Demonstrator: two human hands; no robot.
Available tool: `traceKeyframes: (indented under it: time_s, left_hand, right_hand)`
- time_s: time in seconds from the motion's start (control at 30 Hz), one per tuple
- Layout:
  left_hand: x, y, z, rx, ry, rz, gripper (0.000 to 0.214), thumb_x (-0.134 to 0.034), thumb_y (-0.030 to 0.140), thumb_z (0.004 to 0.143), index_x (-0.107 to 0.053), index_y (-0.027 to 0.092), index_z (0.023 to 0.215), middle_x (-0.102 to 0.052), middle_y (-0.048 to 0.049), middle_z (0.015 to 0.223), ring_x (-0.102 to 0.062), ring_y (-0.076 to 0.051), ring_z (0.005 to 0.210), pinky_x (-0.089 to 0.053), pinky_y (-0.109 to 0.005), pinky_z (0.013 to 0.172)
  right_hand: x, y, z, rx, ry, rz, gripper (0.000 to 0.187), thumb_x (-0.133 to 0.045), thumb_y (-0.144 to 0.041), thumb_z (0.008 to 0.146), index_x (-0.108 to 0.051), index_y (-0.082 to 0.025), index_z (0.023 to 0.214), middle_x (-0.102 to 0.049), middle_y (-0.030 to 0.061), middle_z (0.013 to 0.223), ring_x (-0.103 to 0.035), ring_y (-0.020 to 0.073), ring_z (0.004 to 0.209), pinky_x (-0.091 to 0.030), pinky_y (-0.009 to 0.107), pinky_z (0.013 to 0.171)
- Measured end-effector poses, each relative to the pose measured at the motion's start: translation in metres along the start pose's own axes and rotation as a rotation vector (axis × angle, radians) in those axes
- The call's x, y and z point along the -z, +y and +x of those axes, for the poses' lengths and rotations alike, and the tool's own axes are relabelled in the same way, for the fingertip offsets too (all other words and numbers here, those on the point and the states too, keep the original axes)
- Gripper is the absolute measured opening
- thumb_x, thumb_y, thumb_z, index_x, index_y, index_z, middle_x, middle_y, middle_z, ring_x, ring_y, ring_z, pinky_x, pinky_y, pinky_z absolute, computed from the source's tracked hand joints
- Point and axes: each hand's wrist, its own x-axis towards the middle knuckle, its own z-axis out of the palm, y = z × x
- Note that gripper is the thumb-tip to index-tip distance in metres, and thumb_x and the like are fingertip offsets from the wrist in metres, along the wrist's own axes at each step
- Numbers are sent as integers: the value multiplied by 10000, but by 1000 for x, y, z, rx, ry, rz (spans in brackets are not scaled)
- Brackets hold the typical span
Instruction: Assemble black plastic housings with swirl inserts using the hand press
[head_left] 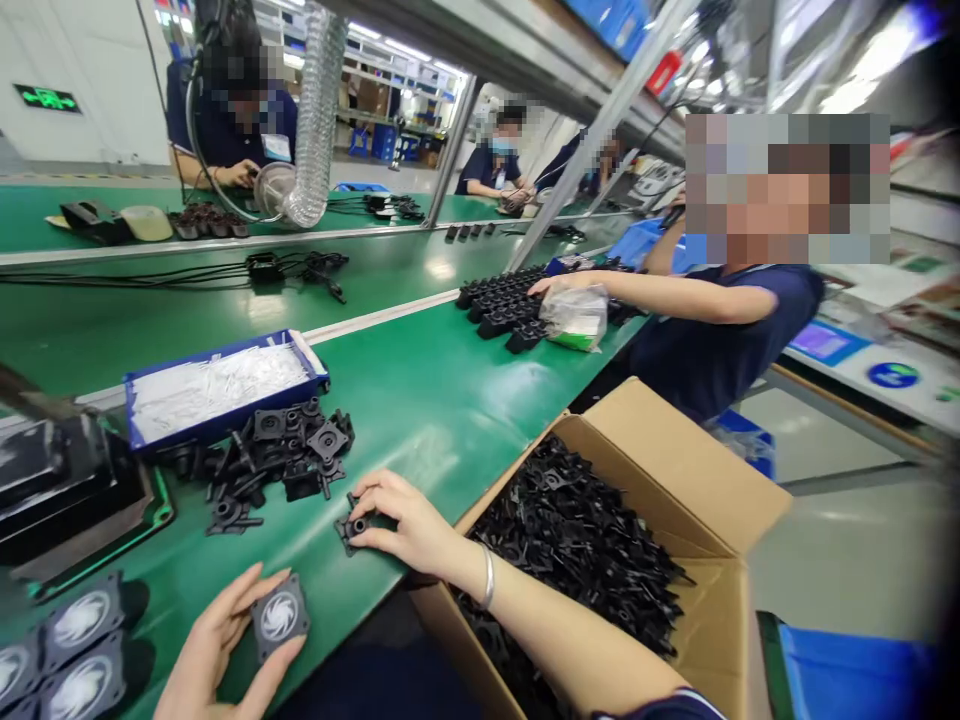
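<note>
My left hand [217, 650] grips a small square black fan [279, 618] with white blades, thumb on one edge and fingers on the other. Further right, my right hand [401, 520] pinches a black plastic bracket [352, 528] with a round hub, low over the green tabletop. Beyond both hands lies a loose heap of similar black plastic parts [277, 450]. Several more fans [82, 625] with white blades sit in rows at the lower left.
A blue tray [225, 395] of thin white pieces stands behind the heap. A cardboard box [660, 440] full of black parts is beside my right forearm. A dark machine [67, 490] stands at left. A co-worker [720, 310] at right reaches over black blocks [502, 305]; others sit opposite.
</note>
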Motion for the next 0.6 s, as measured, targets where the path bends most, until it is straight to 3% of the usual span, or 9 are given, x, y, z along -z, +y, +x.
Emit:
traceKeyframes:
  time_s: [0.27, 0.47, 0.6]
  left_hand:
    - [3, 16, -3, -2, -57, -79, 609, -705, 287, 878, -393, 284, 1400, -689, -61, 1199, -672, -207, 1136, -553, -395, 1013]
    - [2, 17, -4, -19, -73, -123, 622, -691, 229, 876, -381, 267, 1414, -673, -77, 1194, -667, -214, 1117, -551, -408, 1006]
    - [3, 16, -5, -53, -71, -95, 624, -682, 209, 874, -385, 288, 1417, -660, -61, 1199, -665, -203, 1107, -558, -383, 996]
  right_hand:
    - [3, -25, 5, -8, 27, 6, 139, -731, -313, 872, -638, -231, 935, -600, 97, 1243, -573, 244, 1187, -477, 449, 1018]
    - [-13, -72, 22, 245, -173, 96, 162, -708, -263, 896, -606, -256, 1020, -668, 57, 1103, -600, 218, 1153, -510, 416, 1000]
    - [-29, -78, 28, 308, -250, 84, 172, -695, -240, 907, -591, -234, 1043, -658, 54, 1106, -571, 201, 1170, -495, 394, 1021]
